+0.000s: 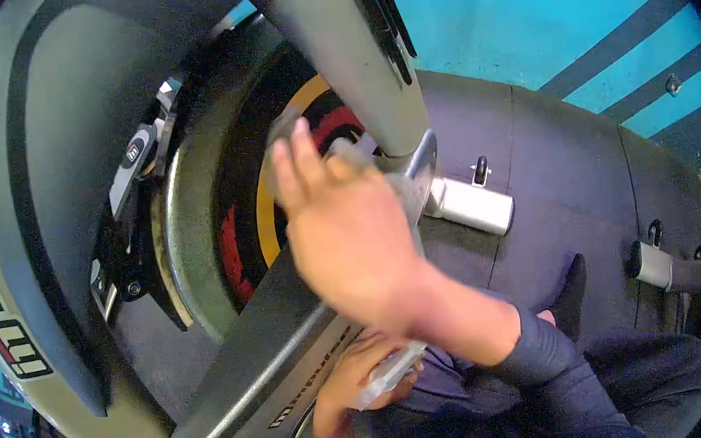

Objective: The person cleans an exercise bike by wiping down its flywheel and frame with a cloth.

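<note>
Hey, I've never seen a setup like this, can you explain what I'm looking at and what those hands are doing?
There's no robot here. This single picture comes from a camera on a person's head, looking down past their own bare hands.

The big machine looks like an exercise bike: a grey frame beam with "Impulse" lettering, and behind it a wheel marked in black, red and yellow. It stands on dark floor tiles, with a silver foot at one end, near a blue wall.

The left hand, low beside the beam, holds a pale, see-through item, perhaps plastic. The right hand is raised in front of the wheel; it's blurred, so I can't tell whether it grips anything.
</note>
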A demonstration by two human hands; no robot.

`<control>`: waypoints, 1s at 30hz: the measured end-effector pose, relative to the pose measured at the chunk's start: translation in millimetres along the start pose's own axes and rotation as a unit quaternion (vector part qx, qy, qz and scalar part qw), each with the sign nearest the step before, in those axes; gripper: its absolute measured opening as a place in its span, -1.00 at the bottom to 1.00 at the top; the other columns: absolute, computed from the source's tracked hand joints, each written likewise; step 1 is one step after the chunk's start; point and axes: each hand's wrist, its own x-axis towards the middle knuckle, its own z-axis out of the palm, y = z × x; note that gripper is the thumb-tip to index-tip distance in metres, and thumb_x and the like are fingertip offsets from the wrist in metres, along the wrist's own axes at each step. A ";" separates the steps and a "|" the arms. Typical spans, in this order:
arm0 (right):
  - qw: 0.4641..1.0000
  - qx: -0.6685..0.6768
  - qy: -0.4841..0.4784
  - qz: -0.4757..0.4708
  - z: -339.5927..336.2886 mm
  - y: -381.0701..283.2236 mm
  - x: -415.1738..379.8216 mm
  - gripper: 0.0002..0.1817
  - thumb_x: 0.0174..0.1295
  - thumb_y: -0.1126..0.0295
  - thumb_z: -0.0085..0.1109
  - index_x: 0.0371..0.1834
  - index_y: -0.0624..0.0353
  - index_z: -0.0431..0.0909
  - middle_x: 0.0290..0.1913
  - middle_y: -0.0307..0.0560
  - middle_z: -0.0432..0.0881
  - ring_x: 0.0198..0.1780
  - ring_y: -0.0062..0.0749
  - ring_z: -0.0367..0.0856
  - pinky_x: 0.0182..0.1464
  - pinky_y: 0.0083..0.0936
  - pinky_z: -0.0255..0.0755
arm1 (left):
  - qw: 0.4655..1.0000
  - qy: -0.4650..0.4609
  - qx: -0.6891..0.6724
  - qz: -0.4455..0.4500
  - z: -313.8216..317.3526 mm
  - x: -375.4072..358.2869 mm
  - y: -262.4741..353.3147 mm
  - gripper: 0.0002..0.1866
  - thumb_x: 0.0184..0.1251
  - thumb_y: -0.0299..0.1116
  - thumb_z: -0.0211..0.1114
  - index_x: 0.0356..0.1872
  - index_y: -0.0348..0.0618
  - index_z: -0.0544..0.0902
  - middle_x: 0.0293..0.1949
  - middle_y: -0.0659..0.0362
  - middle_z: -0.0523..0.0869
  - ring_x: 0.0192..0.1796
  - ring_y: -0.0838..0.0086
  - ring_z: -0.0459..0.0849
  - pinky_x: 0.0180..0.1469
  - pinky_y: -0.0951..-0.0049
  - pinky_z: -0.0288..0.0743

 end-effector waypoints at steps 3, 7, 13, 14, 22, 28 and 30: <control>0.998 0.068 -0.017 -0.010 -11.5 -12.3 -3.7 -0.38 0.10 0.38 0.02 0.28 0.44 0.34 0.28 0.37 0.41 -0.07 -0.15 0.60 -0.01 -0.32 0.49 | 0.986 -0.056 -0.094 -0.128 3.1 -9.6 -4.3 -0.64 -0.06 -0.32 0.46 -0.17 -0.13 0.66 -0.11 0.07 0.72 -0.04 0.16 0.69 0.21 0.23 0.38; 0.998 0.050 -0.041 -0.002 -6.8 -8.5 3.8 -0.36 0.08 0.37 0.01 0.28 0.48 0.33 0.27 0.36 0.43 -0.11 -0.19 0.62 -0.07 -0.39 0.52 | 0.996 -0.034 0.007 -0.086 0.0 -3.5 6.1 -0.56 -0.09 -0.33 0.48 -0.10 -0.14 0.63 -0.08 0.06 0.70 -0.02 0.15 0.68 0.17 0.23 0.40; 0.991 -0.130 -0.001 0.039 24.7 24.4 23.7 -0.39 0.16 0.35 0.00 0.27 0.52 0.33 0.21 0.36 0.48 -0.10 -0.20 0.66 -0.04 -0.43 0.53 | 0.998 0.003 0.028 0.060 -7.1 13.4 7.7 -0.54 -0.10 -0.38 0.48 -0.10 -0.28 0.60 -0.10 0.05 0.69 -0.06 0.14 0.65 0.16 0.22 0.40; 0.991 -0.130 0.000 0.037 23.2 24.5 21.6 -0.39 0.16 0.35 0.00 0.27 0.52 0.33 0.21 0.36 0.48 -0.10 -0.20 0.66 -0.04 -0.43 0.53 | 0.998 -0.015 0.024 0.061 -8.1 15.2 9.9 -0.54 -0.10 -0.38 0.48 -0.09 -0.26 0.60 -0.11 0.05 0.69 -0.06 0.14 0.65 0.15 0.22 0.41; 0.997 0.066 -0.030 -0.038 -15.6 -17.1 -5.0 -0.37 0.06 0.39 0.04 0.24 0.50 0.36 0.26 0.49 0.38 -0.06 -0.04 0.60 -0.04 -0.27 0.54 | 0.998 0.003 0.055 -0.039 6.7 -9.5 -7.3 -0.48 -0.13 -0.36 0.51 -0.04 -0.19 0.60 -0.08 0.04 0.69 -0.03 0.12 0.65 0.08 0.18 0.46; 0.999 -0.007 -0.038 0.031 -2.6 -7.5 10.0 -0.38 0.10 0.39 0.00 0.25 0.52 0.35 0.26 0.44 0.41 -0.14 -0.21 0.62 -0.09 -0.40 0.56 | 0.996 -0.032 0.049 -0.062 -1.9 2.6 12.2 -0.48 -0.09 -0.28 0.49 -0.03 -0.23 0.60 -0.04 0.01 0.68 0.02 0.07 0.65 0.16 0.17 0.42; 0.996 -0.070 -0.033 0.042 11.1 11.6 16.9 -0.38 0.12 0.39 -0.01 0.29 0.50 0.32 0.29 0.39 0.40 -0.13 -0.22 0.62 -0.06 -0.41 0.56 | 0.998 -0.035 0.047 -0.013 -2.1 -0.3 -9.5 -0.49 -0.05 -0.25 0.46 -0.03 -0.25 0.59 -0.03 0.00 0.68 0.04 0.06 0.64 0.20 0.17 0.40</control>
